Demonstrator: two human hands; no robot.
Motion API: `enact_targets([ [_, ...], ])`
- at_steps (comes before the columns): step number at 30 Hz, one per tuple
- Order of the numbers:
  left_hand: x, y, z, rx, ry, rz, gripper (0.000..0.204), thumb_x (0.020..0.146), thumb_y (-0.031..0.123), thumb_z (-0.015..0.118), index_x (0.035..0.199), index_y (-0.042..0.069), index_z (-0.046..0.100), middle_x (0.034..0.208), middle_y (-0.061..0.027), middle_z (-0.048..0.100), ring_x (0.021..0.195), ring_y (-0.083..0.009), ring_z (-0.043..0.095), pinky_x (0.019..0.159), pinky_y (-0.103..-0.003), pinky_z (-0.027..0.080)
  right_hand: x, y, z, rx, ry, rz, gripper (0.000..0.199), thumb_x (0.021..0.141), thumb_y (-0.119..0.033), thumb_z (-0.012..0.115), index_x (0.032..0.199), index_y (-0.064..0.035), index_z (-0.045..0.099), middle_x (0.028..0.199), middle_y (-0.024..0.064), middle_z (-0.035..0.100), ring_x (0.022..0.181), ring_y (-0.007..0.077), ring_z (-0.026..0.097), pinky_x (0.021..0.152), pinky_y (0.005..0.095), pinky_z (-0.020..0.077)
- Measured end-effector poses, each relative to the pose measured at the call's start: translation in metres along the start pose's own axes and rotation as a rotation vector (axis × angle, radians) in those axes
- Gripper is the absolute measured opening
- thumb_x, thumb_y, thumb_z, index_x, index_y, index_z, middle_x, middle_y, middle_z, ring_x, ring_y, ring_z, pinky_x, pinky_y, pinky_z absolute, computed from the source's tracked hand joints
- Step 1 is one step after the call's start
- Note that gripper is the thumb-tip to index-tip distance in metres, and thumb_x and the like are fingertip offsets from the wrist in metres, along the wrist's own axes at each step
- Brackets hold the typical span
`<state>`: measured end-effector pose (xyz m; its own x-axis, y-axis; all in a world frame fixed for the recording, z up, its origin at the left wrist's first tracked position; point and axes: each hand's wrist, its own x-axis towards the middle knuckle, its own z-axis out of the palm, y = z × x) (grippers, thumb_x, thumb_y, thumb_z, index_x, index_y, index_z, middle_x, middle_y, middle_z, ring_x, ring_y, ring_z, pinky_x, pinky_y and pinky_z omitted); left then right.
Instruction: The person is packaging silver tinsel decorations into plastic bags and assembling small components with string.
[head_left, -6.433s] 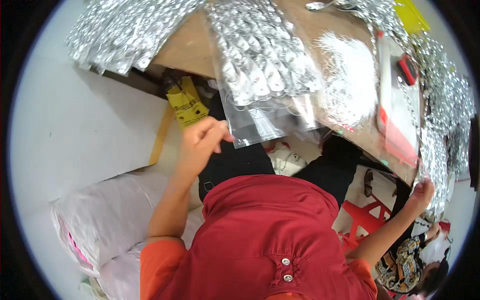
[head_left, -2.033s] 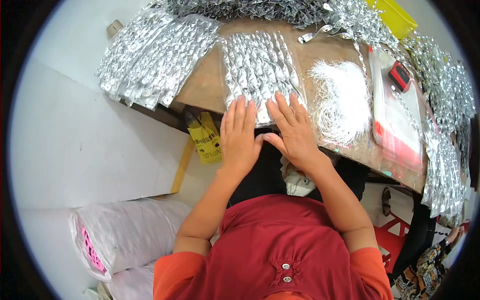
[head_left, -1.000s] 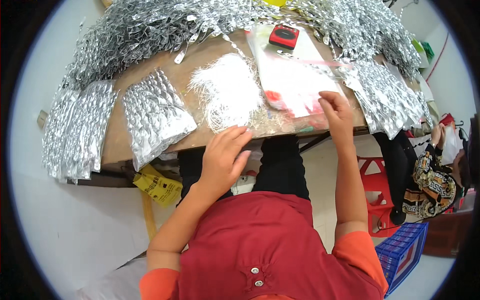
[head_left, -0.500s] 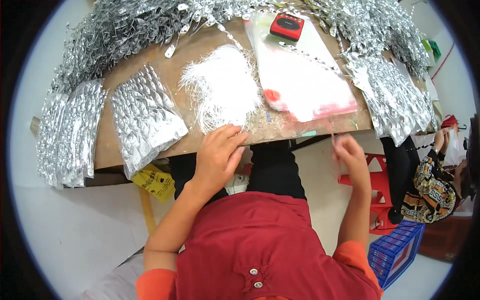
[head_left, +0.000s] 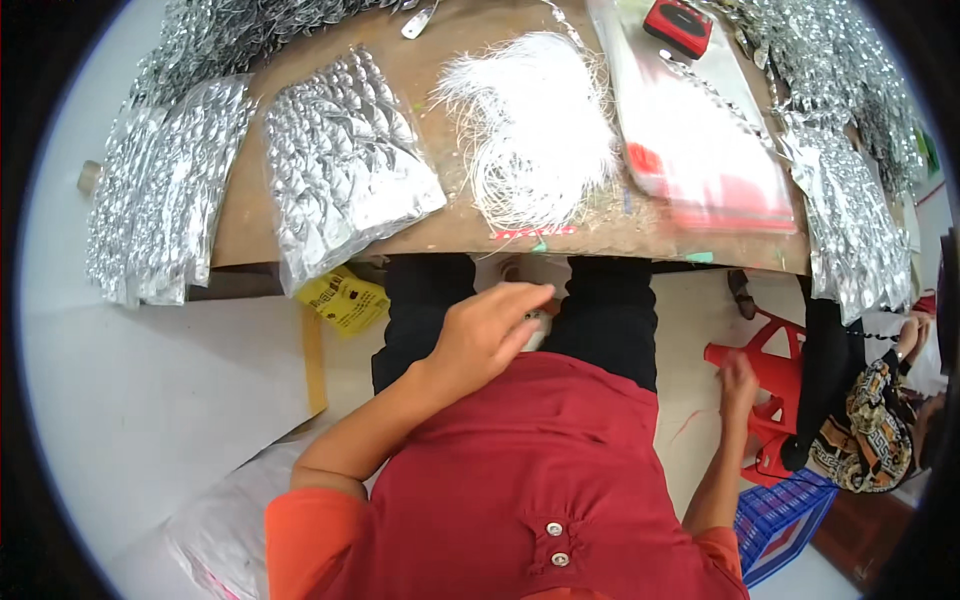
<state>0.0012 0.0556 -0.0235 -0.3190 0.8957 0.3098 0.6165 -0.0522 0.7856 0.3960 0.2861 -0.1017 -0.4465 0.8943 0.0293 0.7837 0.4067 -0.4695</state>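
My left hand point(head_left: 490, 330) hovers over my lap, below the table's edge, its fingers stretched out and holding nothing. Out to the right, beside a red stool, my right hand point(head_left: 738, 385) is closed and smeared by motion. A thin red strip point(head_left: 688, 424) trails faintly from it. Nearest to the left hand on the table lies a bundle of white strings point(head_left: 540, 130), with a short red patterned strip point(head_left: 533, 232) at its near end. To the left of the bundle is a clear bag of twisted silver ornaments point(head_left: 350, 160).
More bagged silver ornaments point(head_left: 165, 190) lie at far left, others point(head_left: 840, 200) at right. Clear plastic bags point(head_left: 700, 140) with a red device point(head_left: 680, 25) lie on the wooden table point(head_left: 420, 240). At right are the red stool point(head_left: 770, 365), a blue crate point(head_left: 785, 520) and another person point(head_left: 870, 430).
Both hands have drawn back from the table edge, the right one lower and outward. The view has shifted, so the table sits higher. A red patterned strip now shows by the strings.
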Motion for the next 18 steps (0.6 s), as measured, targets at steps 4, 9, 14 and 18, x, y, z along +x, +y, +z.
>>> enact_targets([
  [4,-0.003,-0.006,-0.017,0.110,0.212,-0.127,0.031,0.074,-0.001,0.065,0.104,0.002,0.060,0.089,-0.0114,0.060,0.070,-0.0207,0.060,0.062,-0.028,0.048,0.066,-0.180,-0.003,0.352,0.035,-0.327,0.016,0.082,0.001,0.055,0.096,-0.0007,0.061,0.082,0.0077,0.061,0.068,0.0174,0.057,0.062,0.0301,0.0456],
  [9,-0.002,0.000,-0.035,0.063,0.316,-0.154,0.023,0.076,0.002,0.065,0.098,0.003,0.060,0.078,-0.0087,0.058,0.063,-0.0171,0.058,0.055,-0.027,0.045,0.087,-0.296,0.010,0.286,-0.136,-0.878,0.018,0.077,0.001,0.063,0.094,-0.0032,0.064,0.083,0.0095,0.063,0.070,0.0225,0.056,0.067,0.0302,0.0437],
  [14,-0.042,-0.012,-0.052,-0.552,0.436,-0.634,0.021,0.083,0.005,0.060,0.105,0.002,0.059,0.082,-0.0036,0.060,0.070,-0.0096,0.057,0.063,-0.021,0.046,0.093,-0.307,0.019,0.406,-0.155,-0.873,0.015,0.079,0.001,0.062,0.093,-0.0023,0.064,0.079,0.0083,0.062,0.071,0.0189,0.058,0.065,0.0278,0.0446],
  [18,-0.079,-0.040,-0.076,-0.938,0.594,-0.763,0.029,0.087,0.016,0.060,0.114,0.007,0.050,0.091,-0.0073,0.061,0.080,-0.0130,0.060,0.069,-0.025,0.050,0.101,-0.285,0.011,0.461,-0.089,-0.555,0.014,0.084,0.001,0.056,0.095,-0.0005,0.063,0.082,0.0054,0.061,0.076,0.0108,0.058,0.068,0.0238,0.0461],
])
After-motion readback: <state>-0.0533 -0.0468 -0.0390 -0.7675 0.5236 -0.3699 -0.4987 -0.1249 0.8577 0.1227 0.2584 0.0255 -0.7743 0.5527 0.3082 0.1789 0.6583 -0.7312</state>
